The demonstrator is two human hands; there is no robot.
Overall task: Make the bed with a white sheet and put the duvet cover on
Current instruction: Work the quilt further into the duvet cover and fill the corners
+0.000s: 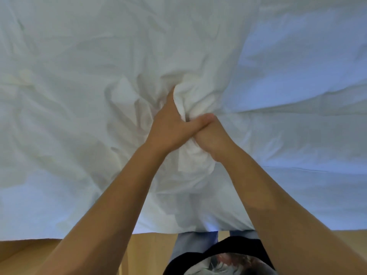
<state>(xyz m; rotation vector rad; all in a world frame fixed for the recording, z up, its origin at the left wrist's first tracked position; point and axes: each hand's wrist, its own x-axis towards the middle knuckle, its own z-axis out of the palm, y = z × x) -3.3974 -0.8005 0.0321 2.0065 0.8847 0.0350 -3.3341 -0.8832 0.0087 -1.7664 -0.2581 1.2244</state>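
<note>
At centre frame, the left hand [168, 127] and right hand [211, 136] each clench their grip on a bunch of crumpled white fabric [191, 100]. This is likely the duvet-cover step; next it needs shaking out flat.

Probably a bedroom: rumpled white bedding [99, 96], wooden floor [147, 253]

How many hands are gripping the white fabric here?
2. The left hand holds the bunched white fabric at centre; the right hand grips it just beside, touching the left.

Head view, steeply down, close over bed [79, 76]
</note>
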